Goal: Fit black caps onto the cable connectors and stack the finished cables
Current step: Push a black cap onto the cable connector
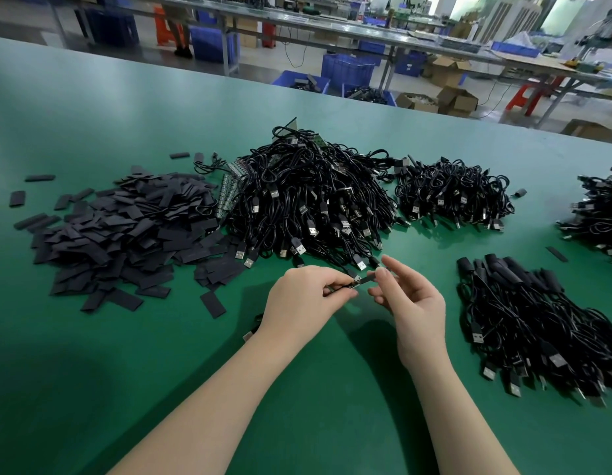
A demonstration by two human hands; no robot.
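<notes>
My left hand (306, 296) pinches the end of a black cable (352, 275) just in front of the big heap of loose cables (311, 197). My right hand (410, 299) meets it from the right, thumb and fingers pinching a small black cap (369, 278) at the cable's connector. A wide pile of flat black caps (126, 231) lies to the left. Finished capped cables (537, 323) are stacked at the right.
The green table (92, 371) carries two more cable heaps, one at the back right (452, 197) and one at the far right edge (599, 214). A stray cap (213, 304) lies near my left hand. Blue crates and workbenches stand beyond the table.
</notes>
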